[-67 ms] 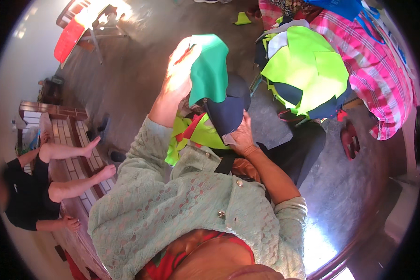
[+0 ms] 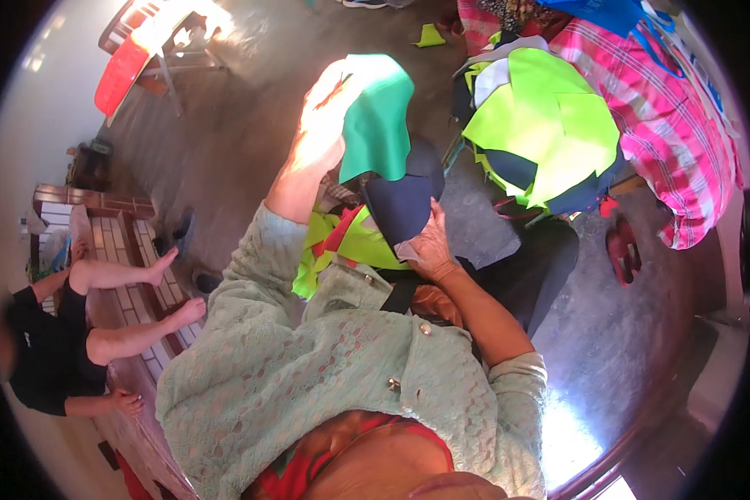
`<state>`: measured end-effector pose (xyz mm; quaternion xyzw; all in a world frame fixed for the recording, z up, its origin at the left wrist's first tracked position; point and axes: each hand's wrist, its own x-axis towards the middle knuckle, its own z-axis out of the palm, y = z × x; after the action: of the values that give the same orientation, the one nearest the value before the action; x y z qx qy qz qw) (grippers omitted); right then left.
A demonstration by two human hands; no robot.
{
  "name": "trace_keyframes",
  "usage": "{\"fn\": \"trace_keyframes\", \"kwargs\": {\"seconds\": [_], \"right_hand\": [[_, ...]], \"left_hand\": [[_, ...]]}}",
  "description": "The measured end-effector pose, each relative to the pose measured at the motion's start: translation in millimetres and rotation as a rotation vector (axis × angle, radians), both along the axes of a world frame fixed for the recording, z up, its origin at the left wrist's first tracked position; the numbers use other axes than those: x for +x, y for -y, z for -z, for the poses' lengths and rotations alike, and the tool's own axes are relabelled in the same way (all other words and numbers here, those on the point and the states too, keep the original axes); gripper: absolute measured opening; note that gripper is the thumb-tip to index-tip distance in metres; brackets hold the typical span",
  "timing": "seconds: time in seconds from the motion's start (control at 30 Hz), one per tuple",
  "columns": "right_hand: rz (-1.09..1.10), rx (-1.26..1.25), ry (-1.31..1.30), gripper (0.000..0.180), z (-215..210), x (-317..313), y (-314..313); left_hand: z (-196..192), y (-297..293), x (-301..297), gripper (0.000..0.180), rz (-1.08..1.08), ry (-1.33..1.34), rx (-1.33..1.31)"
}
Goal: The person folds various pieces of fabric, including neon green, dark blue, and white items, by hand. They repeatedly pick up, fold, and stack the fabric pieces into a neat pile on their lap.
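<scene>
Both arms reach forward, left fingers gripping green fabric.

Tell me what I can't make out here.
Head view:
Left grip: finger details, washed out by glare and partly behind the wavy green fabric piece.
Right grip: some fingers, hidden by the smooth navy fabric piece.
Round heap of lime-green and navy fabric: lower layers, covered by the top pieces.
Bright blue, sheet-like item: its far end, cut off by the top edge.
</scene>
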<state>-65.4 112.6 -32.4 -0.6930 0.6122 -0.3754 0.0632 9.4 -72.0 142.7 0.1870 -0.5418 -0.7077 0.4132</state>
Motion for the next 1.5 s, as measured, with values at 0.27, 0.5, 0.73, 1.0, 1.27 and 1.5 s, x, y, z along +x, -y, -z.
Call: {"fn": "trace_keyframes", "kwargs": {"seconds": [0.27,0.5,0.73,1.0,1.27,1.5], "right_hand": [[-0.090,-0.035,0.080,0.045,1.7,-1.0,-0.4],[-0.099,0.083,0.050,0.051,-0.6,-14.3,-1.7],[-0.093,0.075,0.071,0.057,6.6,-16.2,-2.1],[-0.092,0.120,0.179,0.050,-2.9,-17.8,-2.0],[-0.078,0.015,0.143,0.015,3.6,-14.1,-2.9],[-0.003,-0.065,0.090,0.032,18.3,-11.5,-0.5]], "left_hand": [[-46.9,40.6,-100.6,0.039,0.210,0.139,-0.566],[-0.7,70.9,-227.2,0.036,0.388,0.187,-0.182],[88.5,85.9,-243.7,0.046,0.173,0.561,-0.380],[79.8,35.2,-226.4,0.036,0.241,0.594,-1.349],[65.4,37.7,-199.9,0.041,0.121,0.475,-1.136],[40.0,29.6,-60.7,0.020,0.035,0.479,-0.576]]}}
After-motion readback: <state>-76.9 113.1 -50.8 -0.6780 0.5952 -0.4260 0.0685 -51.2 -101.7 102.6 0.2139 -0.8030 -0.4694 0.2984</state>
